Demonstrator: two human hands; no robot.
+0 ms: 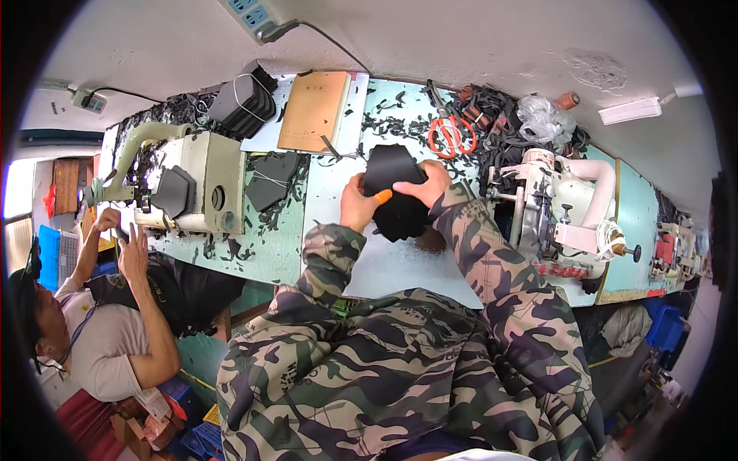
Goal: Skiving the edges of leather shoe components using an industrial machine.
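Both my hands grip a stack of black, flat, many-sided pieces [393,163] over the pale table, in front of my body. My left hand [358,204] is closed on the stack's left side, with an orange finger cover [382,197] on its thumb. At the right side, my right hand [432,186] holds it with the thumb laid across the top face. The stack's lower part is dark, and its separate layers are hard to make out. Orange-handled scissors [452,137] lie beyond my right hand, among black scraps.
Machines stand on the left [219,177] and right [538,203]. String-tied black pieces [244,104] and a brown folder [314,111] lie toward the wall. Another tied bundle [270,180] rests left of my hands. A co-worker [115,330] sits at the left machine. Scraps [496,115] heap at far right.
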